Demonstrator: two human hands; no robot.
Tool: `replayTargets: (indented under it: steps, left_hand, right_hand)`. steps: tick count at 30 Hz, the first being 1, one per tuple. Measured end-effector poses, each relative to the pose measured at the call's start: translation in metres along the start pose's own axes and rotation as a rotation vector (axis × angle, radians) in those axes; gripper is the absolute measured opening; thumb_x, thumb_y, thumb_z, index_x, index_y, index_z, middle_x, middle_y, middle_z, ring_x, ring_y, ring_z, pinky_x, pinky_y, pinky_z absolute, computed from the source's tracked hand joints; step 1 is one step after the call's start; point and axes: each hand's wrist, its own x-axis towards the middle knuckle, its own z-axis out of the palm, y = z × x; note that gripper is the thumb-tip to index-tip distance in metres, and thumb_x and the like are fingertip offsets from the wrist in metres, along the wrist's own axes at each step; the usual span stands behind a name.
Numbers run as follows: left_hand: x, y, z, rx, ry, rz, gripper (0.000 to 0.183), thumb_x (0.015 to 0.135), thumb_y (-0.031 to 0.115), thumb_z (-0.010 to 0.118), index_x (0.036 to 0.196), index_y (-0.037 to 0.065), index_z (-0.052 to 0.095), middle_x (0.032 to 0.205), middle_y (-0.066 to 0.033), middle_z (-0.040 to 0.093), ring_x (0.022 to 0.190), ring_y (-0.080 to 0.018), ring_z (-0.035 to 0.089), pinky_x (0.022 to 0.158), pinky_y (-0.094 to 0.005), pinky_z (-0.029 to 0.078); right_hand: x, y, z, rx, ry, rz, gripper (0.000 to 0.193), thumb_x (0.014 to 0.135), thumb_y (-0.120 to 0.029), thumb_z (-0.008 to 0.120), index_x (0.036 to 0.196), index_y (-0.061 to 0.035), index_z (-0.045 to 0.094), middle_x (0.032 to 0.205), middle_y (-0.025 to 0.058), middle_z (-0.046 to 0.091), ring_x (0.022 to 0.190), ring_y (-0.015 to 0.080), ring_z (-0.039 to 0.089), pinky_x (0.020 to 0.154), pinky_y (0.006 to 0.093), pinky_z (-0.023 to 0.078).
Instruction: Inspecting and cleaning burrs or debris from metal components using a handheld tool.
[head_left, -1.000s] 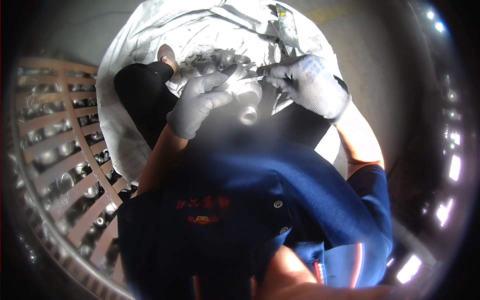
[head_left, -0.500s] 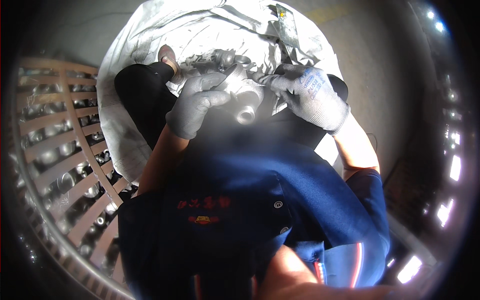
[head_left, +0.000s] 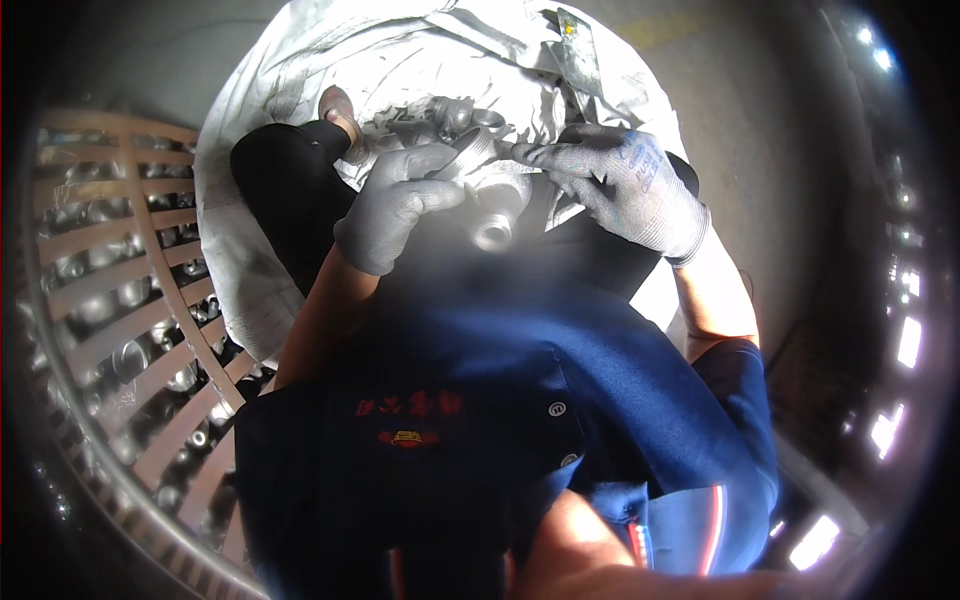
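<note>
Left hand (head_left: 395, 205) curled round the left side of a grey metal fitting (head_left: 507, 190) above the lap, best braced steady; right hand (head_left: 635, 190) pinched near its rim, anything held unclear, best light. Count: one slatted crate (head_left: 120, 125), one fitting gripped, loose parts (head_left: 455, 118) overlapping, uncountable.

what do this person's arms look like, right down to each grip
The left grip is gloved in plain-looking grey; the right grip in paler grey knit with bluish printing and a ribbed cuff. Both forearms are bare. The right sleeve is dark blue, ending near the elbow.
</note>
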Motion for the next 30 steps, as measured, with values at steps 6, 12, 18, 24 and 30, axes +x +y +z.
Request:
replayTargets:
  steps: [6, 12, 18, 24, 30]
  left_hand:
    - [-0.003, 0.003, 0.002, -0.001, -0.029, 0.003, 0.010, 0.072, 0.003, 0.051, 0.078, -0.001, 0.058, 0.074, -0.0012, 0.052, 0.073, -0.0083, 0.046, 0.067, -0.0227, 0.036]
    - [-0.003, 0.001, 0.002, -0.085, -0.015, -0.013, 0.016, 0.074, 0.006, 0.051, 0.086, 0.000, 0.060, 0.080, -0.0014, 0.058, 0.076, -0.0078, 0.052, 0.069, -0.0216, 0.039]
    - [-0.003, 0.000, 0.005, -0.082, 0.052, -0.060, 0.017, 0.074, 0.005, 0.051, 0.088, 0.000, 0.060, 0.080, -0.0020, 0.058, 0.074, -0.0084, 0.052, 0.068, -0.0220, 0.039]
    - [-0.002, -0.003, 0.000, -0.092, -0.011, -0.037, 0.017, 0.075, 0.006, 0.051, 0.088, 0.000, 0.060, 0.081, -0.0023, 0.058, 0.075, -0.0086, 0.051, 0.068, -0.0220, 0.039]
    - [-0.001, 0.002, 0.003, -0.093, -0.036, -0.062, 0.016, 0.076, 0.005, 0.050, 0.087, 0.001, 0.060, 0.081, -0.0019, 0.058, 0.076, -0.0086, 0.051, 0.070, -0.0216, 0.038]
  right_hand:
    - [0.001, 0.000, 0.007, -0.015, 0.108, -0.071, 0.026, 0.072, -0.002, 0.065, 0.096, -0.0099, 0.066, 0.085, 0.0074, 0.062, 0.070, 0.0250, 0.062, 0.063, 0.0332, 0.051]
    - [0.002, 0.000, 0.015, -0.261, 0.169, -0.138, 0.038, 0.065, -0.003, 0.066, 0.101, -0.0174, 0.065, 0.083, 0.0043, 0.059, 0.069, 0.0219, 0.059, 0.059, 0.0320, 0.048]
    - [-0.001, 0.001, 0.016, -0.277, 0.154, -0.091, 0.036, 0.073, -0.010, 0.061, 0.106, -0.0235, 0.063, 0.078, 0.0043, 0.056, 0.065, 0.0217, 0.058, 0.056, 0.0334, 0.047]
    - [-0.005, 0.004, 0.016, 0.014, 0.216, 0.031, 0.027, 0.077, -0.012, 0.062, 0.103, -0.0184, 0.065, 0.074, 0.0055, 0.058, 0.066, 0.0215, 0.059, 0.057, 0.0325, 0.048]
    - [-0.003, -0.002, 0.021, -0.039, 0.253, -0.111, 0.038, 0.068, -0.003, 0.066, 0.105, -0.0155, 0.066, 0.072, 0.0043, 0.055, 0.064, 0.0195, 0.056, 0.057, 0.0313, 0.046]
